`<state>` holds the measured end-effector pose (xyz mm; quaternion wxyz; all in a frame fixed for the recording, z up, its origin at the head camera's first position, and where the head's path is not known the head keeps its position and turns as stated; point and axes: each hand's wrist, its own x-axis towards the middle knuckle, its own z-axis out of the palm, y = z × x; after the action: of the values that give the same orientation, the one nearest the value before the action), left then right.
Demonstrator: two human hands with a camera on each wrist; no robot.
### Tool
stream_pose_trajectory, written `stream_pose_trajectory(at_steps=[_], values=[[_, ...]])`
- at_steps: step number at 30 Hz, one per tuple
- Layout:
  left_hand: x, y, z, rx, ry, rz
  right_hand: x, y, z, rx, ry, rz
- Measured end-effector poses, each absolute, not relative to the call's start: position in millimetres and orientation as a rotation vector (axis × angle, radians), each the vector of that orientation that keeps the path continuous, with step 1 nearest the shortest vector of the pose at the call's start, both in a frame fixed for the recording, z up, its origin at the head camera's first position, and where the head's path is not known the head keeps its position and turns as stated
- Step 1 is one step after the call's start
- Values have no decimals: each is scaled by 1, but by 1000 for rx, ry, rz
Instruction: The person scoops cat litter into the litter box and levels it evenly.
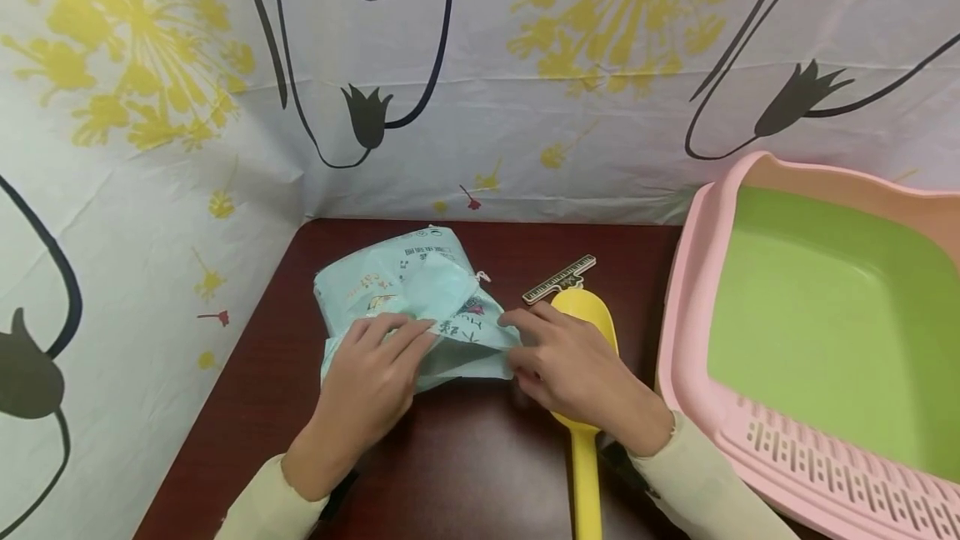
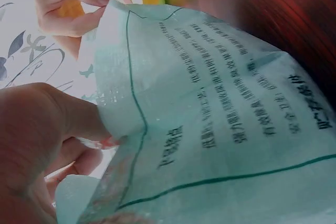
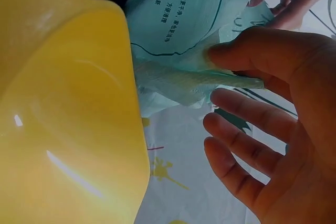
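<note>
A light blue-green printed bag [image 1: 431,286] lies on the dark table, its mouth facing me and partly spread. My left hand [image 1: 378,373] pinches the near edge of that mouth at the left; the left wrist view shows the thumb against the bag's printed panel [image 2: 220,93]. At the right corner my right hand [image 1: 570,365] pinches the edge between thumb and forefinger, its other fingers loosely bent in the right wrist view. Beneath the right hand and wrist is a yellow scoop [image 1: 585,473], partly covered by them. What the bag holds is hidden.
To the right stands a large pink tray with a green inside, its pink rim [image 1: 693,290] close to the right forearm. A dark ruler-patterned clip [image 1: 558,279] lies beyond the scoop. Flower-printed sheeting [image 1: 480,132] hangs behind and left of the table.
</note>
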<state>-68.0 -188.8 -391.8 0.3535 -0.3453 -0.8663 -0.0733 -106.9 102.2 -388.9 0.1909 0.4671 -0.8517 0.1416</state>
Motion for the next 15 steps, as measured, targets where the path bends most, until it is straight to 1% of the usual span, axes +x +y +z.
stream_pose_trajectory(at_steps=[8,15], values=[[-66,-187,-389,-873,-2079,-131,-106,108,-385,1283,-2426,391],[-66,-187,-388,-874,-2204,-163,-103,111,-386,1304,-2478,410]])
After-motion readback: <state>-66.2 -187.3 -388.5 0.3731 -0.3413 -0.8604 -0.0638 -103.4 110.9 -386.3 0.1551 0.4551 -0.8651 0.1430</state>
